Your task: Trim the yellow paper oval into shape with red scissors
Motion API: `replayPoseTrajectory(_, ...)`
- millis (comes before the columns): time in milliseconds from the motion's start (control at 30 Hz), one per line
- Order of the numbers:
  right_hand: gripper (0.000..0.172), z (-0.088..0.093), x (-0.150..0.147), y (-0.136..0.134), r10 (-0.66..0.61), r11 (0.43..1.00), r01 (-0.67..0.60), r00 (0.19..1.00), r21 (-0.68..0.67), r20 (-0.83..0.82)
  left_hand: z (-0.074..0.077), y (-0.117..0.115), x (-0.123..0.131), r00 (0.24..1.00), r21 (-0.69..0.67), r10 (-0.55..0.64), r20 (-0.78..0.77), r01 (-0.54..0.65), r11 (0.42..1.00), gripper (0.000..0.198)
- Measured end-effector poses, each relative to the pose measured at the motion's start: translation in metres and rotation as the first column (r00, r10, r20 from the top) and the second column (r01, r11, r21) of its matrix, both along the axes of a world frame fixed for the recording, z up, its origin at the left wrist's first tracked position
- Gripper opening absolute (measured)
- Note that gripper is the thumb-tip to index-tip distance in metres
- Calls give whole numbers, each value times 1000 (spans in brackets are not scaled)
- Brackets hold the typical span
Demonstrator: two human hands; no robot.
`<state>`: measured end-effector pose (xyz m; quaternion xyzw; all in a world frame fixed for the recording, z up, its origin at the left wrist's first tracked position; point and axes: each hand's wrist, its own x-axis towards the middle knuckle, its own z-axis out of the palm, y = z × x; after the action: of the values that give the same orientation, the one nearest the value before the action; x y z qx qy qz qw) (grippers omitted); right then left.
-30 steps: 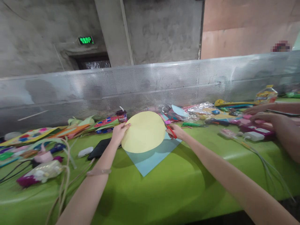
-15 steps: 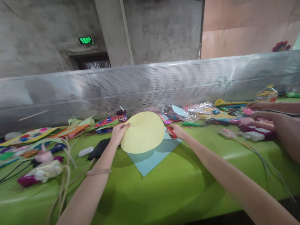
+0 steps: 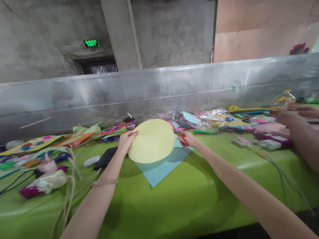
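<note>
My left hand (image 3: 126, 142) pinches the left edge of a round sheet of yellow paper (image 3: 152, 142), thumb on its face. The sheet is held up over a light blue sheet of paper (image 3: 156, 176), whose near corner points toward me on the table. Red-handled scissors (image 3: 183, 139) are in my right hand (image 3: 188, 138), just off the yellow paper's right edge. Their blades point up and left beside that edge; whether they touch the paper I cannot tell.
A black phone-like slab (image 3: 106, 158) and a white case (image 3: 91, 161) lie left of my hand. Cables and a power bank (image 3: 42, 184) sit farther left. Behind stand a dark cup (image 3: 129, 122) and a perforated metal panel (image 3: 159, 86). Another person's hands (image 3: 291, 116) work at right.
The scissors in my right hand have tilted and their blades have shifted slightly away from the yellow paper's edge. At right, the other person's hands have drawn together.
</note>
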<state>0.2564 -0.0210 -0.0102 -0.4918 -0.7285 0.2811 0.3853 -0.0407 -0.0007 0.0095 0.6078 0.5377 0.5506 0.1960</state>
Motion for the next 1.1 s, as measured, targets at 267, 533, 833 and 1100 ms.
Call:
replayPoseTrajectory(267,22,3,-2,-5,62,998,-62,998,-27,9,1,-1,0,1000,-8,20,4,-20,1000,39)
replayPoseTrajectory(533,22,5,-4,-9,89,995,-89,996,-42,2,2,-2,0,1000,-25,12,-15,-13,1000,40)
replayPoseTrajectory(833,22,4,-3,-6,75,996,-75,997,-43,-2,2,-2,1,999,-27,5,-47,-6,1000,40)
replayPoseTrajectory(1100,21,4,-4,-7,68,996,-68,998,-55,-2,1,-1,0,998,-25,4,-63,-6,1000,41)
